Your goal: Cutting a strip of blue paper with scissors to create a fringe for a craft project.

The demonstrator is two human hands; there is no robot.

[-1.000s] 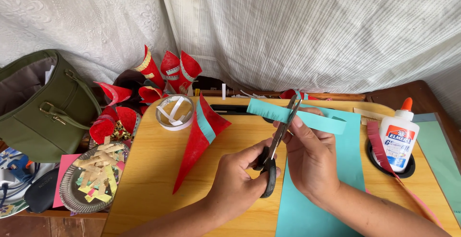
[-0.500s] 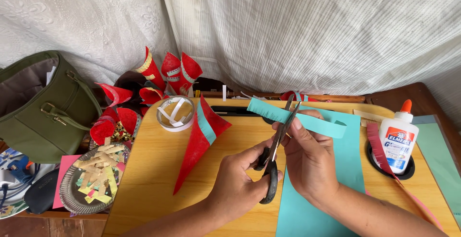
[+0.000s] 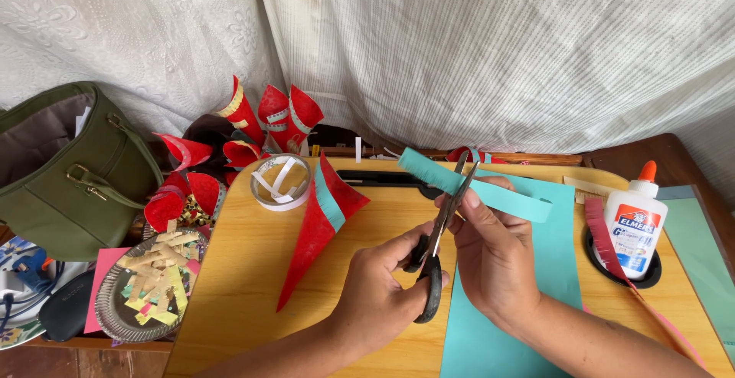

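One scissors [image 3: 432, 263], one glue bottle [image 3: 635, 221]

A home craft corner: a small wooden lap table [image 3: 253, 271] against a white curtain [image 3: 459, 49], with a glue bottle [image 3: 634, 229], paper cones [image 3: 268, 114] and a green handbag [image 3: 69, 171].

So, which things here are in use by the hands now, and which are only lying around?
In use:
- left hand holding black scissors
- right hand holding teal paper strip

Lying about:
- glue bottle
- red paper cone
- tape roll
- paper plate of scraps
- green bag
- teal sheet

White curtain [image 3: 459, 49] hangs behind wooden table [image 3: 253, 271].
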